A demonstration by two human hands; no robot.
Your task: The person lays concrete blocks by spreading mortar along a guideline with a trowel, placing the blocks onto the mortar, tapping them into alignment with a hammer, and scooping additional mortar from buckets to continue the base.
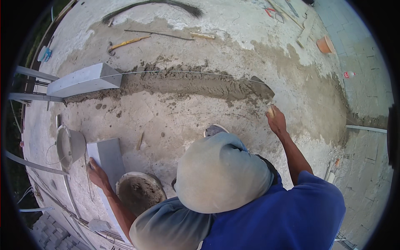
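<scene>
My right hand (278, 121) is closed round the handle of a trowel (262, 86), whose dark blade touches the right end of a long bed of wet mortar (179, 85). A taut string runs above that bed. At the lower left, my left hand (98, 174) grips the edge of a long pale grey block (107, 152); its fingertips are partly hidden. Beside this block stands a round tub (161, 186) with mortar inside. A second grey block (89, 81) sits at the left end of the mortar bed, with the string passing across its face.
A bucket (75, 143) with a wire handle stands left of the near block. A yellow-handled hammer (129, 42), a thin rod (160, 34) and a bundle of dark bristles (154, 5) lie beyond the mortar. At far right are an orange pot (325, 44) and a plank (307, 30).
</scene>
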